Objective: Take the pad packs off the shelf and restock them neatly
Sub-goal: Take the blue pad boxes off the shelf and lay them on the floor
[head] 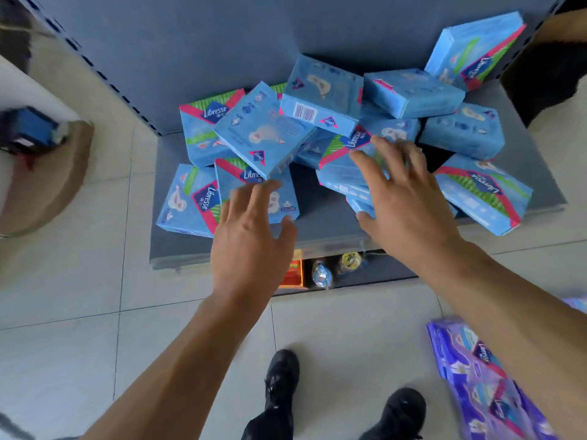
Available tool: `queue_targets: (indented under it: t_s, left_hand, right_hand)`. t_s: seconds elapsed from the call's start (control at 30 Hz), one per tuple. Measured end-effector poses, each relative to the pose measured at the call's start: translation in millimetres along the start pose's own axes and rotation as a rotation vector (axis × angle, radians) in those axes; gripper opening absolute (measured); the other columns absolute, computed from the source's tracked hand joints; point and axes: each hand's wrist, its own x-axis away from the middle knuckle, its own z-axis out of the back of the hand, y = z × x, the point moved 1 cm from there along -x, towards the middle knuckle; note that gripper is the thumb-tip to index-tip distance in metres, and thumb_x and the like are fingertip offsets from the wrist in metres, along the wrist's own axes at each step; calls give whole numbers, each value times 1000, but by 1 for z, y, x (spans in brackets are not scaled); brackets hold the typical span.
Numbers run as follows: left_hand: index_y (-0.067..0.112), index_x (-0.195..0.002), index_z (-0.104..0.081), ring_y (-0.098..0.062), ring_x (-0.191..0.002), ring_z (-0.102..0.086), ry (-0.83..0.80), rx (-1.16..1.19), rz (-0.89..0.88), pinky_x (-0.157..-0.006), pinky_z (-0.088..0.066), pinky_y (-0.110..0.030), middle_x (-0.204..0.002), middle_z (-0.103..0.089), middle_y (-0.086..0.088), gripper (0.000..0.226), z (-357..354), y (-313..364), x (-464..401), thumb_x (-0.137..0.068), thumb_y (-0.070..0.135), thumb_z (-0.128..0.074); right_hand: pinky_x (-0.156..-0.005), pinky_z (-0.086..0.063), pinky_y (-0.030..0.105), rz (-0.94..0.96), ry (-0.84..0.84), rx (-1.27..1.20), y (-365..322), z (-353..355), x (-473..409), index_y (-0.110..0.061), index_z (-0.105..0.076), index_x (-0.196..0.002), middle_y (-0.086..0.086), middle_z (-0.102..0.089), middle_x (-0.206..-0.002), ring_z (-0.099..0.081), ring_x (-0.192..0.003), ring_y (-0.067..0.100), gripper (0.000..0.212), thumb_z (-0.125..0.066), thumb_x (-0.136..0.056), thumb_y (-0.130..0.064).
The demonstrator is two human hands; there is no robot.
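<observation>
Spread and holding nothing: left hand (pixel 251 230) at six o'clock of a Libresse pack (pixel 257 188), right hand (pixel 403 198) fingers fanned over packs at mid-heap. Blue pad packs (pixel 317 122) jumbled across the grey shelf (pixel 178 249), some flat, some tilted. Judged: removal step, just starting; next, a grip on one pack, lifted off. Purple Libresse packs (pixel 482 376) at five o'clock.
</observation>
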Motion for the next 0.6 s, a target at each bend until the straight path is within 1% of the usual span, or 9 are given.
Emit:
queue_targets:
  t_s: [0.13,0.2,0.27,0.33,0.47,0.53,0.6]
  left_hand:
    - [22,-130,-52,-26,-116,-50,-23,20,-27,-89,-46,-38,-128,-55,-2,45,-5,-2,-11,-86,23,-65]
    - [23,-131,-51,-25,-116,-50,-36,25,-35,-88,-48,-40,-129,-54,-1,45,-8,0,-15,-87,25,-63]
    - [23,-131,-50,-24,-115,-49,-49,22,-45,-86,-50,-41,-129,-54,0,45,-10,1,-16,-88,27,-62]
    - [23,-131,-50,-24,-115,-50,-67,27,-59,-85,-50,-41,-128,-54,0,45,-12,3,-15,-87,28,-61]
    - [22,-133,-49,-23,-117,-51,-84,60,-73,-88,-48,-39,-129,-53,0,47,-16,7,-17,-88,27,-62]
    - [23,-135,-46,-21,-120,-50,-88,98,-64,-89,-48,-38,-131,-50,1,49,-19,12,-19,-88,28,-62]
    - [24,-137,-42,-17,-122,-49,-95,169,-43,-90,-47,-35,-134,-47,3,53,-22,20,-22,-89,29,-63]
  right_hand:
    - [-95,-48,52,-55,15,114,1,-6,-8,-16,-41,-140,14,-38,-147,-30,-135,41,80,-77,-69,-18]
    - [-90,-50,51,-41,18,144,-1,-7,-13,-16,-40,-139,13,-41,-144,-33,-134,41,77,-73,-70,-15]
    - [-86,-51,49,-8,46,185,-2,-7,-14,-16,-40,-139,12,-45,-140,-37,-131,40,71,-66,-73,-10]
    - [-89,-51,48,27,85,198,2,-3,-14,-15,-40,-140,12,-48,-138,-41,-127,40,69,-61,-74,-8]
    - [-100,-46,42,137,199,161,17,14,-9,-10,-46,-138,12,-54,-131,-50,-119,38,67,-59,-72,-9]
    - [-101,-44,38,181,249,105,25,24,-5,-8,-47,-136,12,-56,-129,-53,-117,36,66,-61,-72,-10]
    - [-100,-44,36,185,300,4,33,32,1,-8,-44,-136,13,-56,-129,-53,-116,34,66,-64,-74,-11]
